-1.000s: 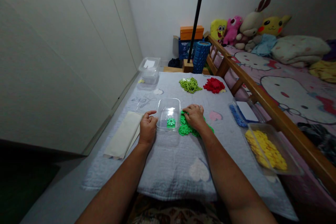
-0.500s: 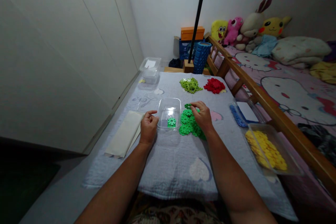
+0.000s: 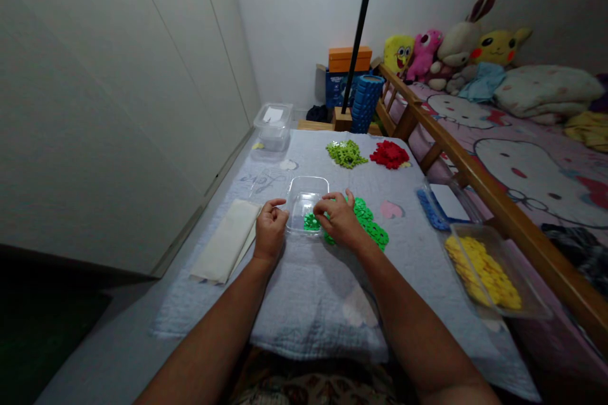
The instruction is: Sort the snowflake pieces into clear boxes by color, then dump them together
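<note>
A clear plastic container [image 3: 308, 183] stands in front of me, with green snowflake discs [image 3: 311, 222] in its near right corner. My left hand [image 3: 271, 226] is at the container's left rim, fingers curled and index finger stretched along it, closed on that edge. Over the container's right side, my right hand [image 3: 336, 218] has its thumb and fingertips pinched together on a green snowflake disc, mostly covered by the fingers. Beneath and beside this hand lies a pile of green snowflake discs [image 3: 375, 232], partly hidden by it.
Light green pieces [image 3: 346, 154] and red pieces [image 3: 389, 155] are heaped farther back. On the right sit a box of yellow pieces [image 3: 482, 269] and a box with blue pieces [image 3: 431, 207]. Folded cloth [image 3: 225, 242] lies left; stacked clear boxes [image 3: 274, 126] stand at the far left.
My right hand has moved left from the green pile to above the container, with its fingers pinched. My left hand stays at the container's left rim.
</note>
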The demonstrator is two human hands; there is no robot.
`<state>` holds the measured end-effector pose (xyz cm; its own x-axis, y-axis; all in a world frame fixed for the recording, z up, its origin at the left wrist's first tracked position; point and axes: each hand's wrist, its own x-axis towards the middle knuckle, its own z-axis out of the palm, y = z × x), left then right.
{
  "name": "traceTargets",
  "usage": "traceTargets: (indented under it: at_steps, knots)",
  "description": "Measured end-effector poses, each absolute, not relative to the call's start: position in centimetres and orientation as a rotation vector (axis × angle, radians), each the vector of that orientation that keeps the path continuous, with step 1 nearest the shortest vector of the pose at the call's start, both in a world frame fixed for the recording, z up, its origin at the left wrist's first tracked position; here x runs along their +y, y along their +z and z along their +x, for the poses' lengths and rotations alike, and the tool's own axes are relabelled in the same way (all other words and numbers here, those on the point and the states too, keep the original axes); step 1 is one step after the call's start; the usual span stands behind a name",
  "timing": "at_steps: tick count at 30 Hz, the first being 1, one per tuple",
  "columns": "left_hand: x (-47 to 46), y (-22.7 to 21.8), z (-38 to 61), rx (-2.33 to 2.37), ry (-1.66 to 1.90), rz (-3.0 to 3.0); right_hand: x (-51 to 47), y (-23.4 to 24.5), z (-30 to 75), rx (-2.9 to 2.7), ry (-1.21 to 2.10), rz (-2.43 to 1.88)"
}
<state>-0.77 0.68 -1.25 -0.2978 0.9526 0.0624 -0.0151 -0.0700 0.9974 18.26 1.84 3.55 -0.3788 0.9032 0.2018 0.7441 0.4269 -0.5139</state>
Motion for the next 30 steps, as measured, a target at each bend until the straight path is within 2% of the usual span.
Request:
traceTargets:
  at_steps: [11,16,21,25,30]
  knots:
    - [0.5,-1.0,-0.7,1.387,1.496,1.077,2.0,3.3,18.4,-2.299,0.405,-1.368]
    - [0.6,-1.2,-0.8,1.394,1.481,1.069,2.8,3.4,19.7,-2.043,0.369,-1.348]
    - [0.5,-1.0,-0.7,1.384,1.475,1.05,3.9,2.7,22.0,-1.875,0.285,-1.572]
    - [0.5,-0.9,-0.6,1.381,1.479,1.04,4.0,1.5,22.4,-1.999,0.242,-1.745]
    - [0.6,-1.0,-0.7,1.389,1.485,1.034,3.5,0.7,22.2,-2.243,0.195,-1.737]
